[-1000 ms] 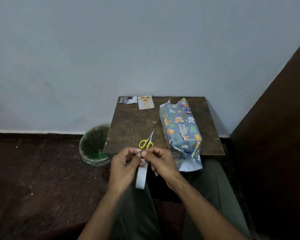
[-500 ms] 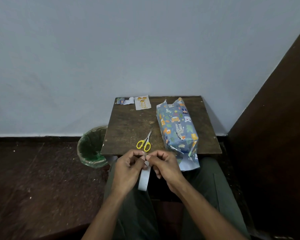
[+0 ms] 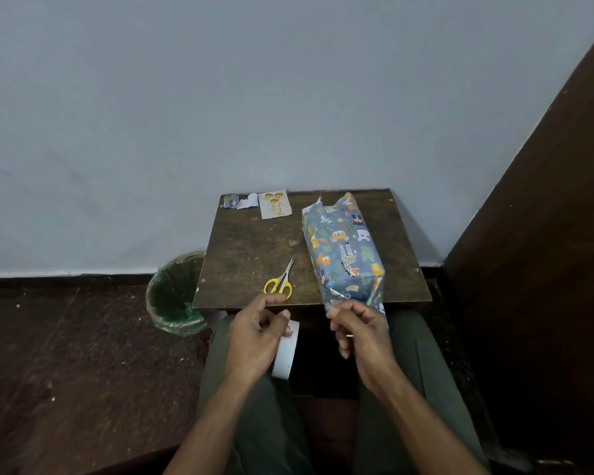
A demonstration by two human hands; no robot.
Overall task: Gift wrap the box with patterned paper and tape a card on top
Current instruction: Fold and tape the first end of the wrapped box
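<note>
Saw the box (image 3: 343,255) wrapped in blue paper printed with small animals and leaves, orange and white among them. Found it lying lengthwise along the right side of the wooden table (image 3: 251,248), far end towards the wall with the paper standing up in loose, uneven peaks, near end overhanging the table's front edge with the paper unfolded there. Noted a pale card (image 3: 275,204) with orange shapes flat at the table's far edge, well apart from both hands, a torn scrap of the same paper (image 3: 239,201) just beside it on the left. Spotted yellow-handled scissors (image 3: 280,282) closed near the front edge, between card and hands.

Found the right hand (image 3: 360,332) just in front of the box's overhanging end, thumb and forefinger drawn together close by the loose paper (whether touching it, or pinching anything, could not tell), remaining fingers curled under. Found the left hand (image 3: 254,337) lower and to the left, below the scissors, gripping a white tape roll (image 3: 285,354) held on edge, thumb over its top and fingers wrapped behind. Held both forearms up from the lap, angled inwards, hands apart above the dark green trousers (image 3: 254,423). Noted a green-lined bin (image 3: 175,296) on the floor left of the table.
</note>
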